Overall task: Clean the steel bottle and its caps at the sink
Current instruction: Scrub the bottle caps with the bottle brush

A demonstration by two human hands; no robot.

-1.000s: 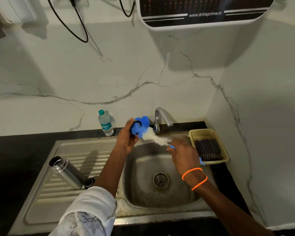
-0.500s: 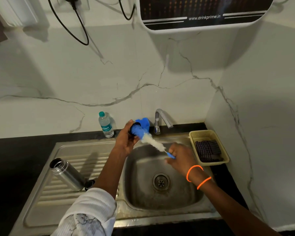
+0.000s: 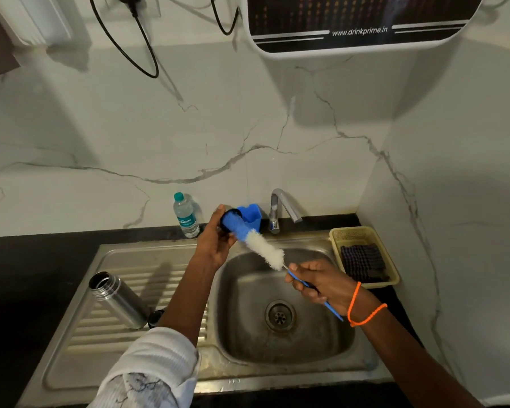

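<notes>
Cap (image 3: pixel 229 221) in L hand (image 3: pixel 215 245) fingers, gripped | R hand (image 3: pixel 321 282) fingers closed on brush (image 3: pixel 264 247), tip inside cap | bottle (image 3: pixel 118 300) apart on drainboard (image 3: pixel 80 343)

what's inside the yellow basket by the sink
The basket holds a dark checked cloth that covers most of its floor. Whatever may lie beneath the cloth is hidden. Nothing else shows in it.

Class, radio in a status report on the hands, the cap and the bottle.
Left hand shut on black cap. Right hand shut on brush, tip in cap. Bottle open, lying on drainboard. Nothing blocking.
</notes>
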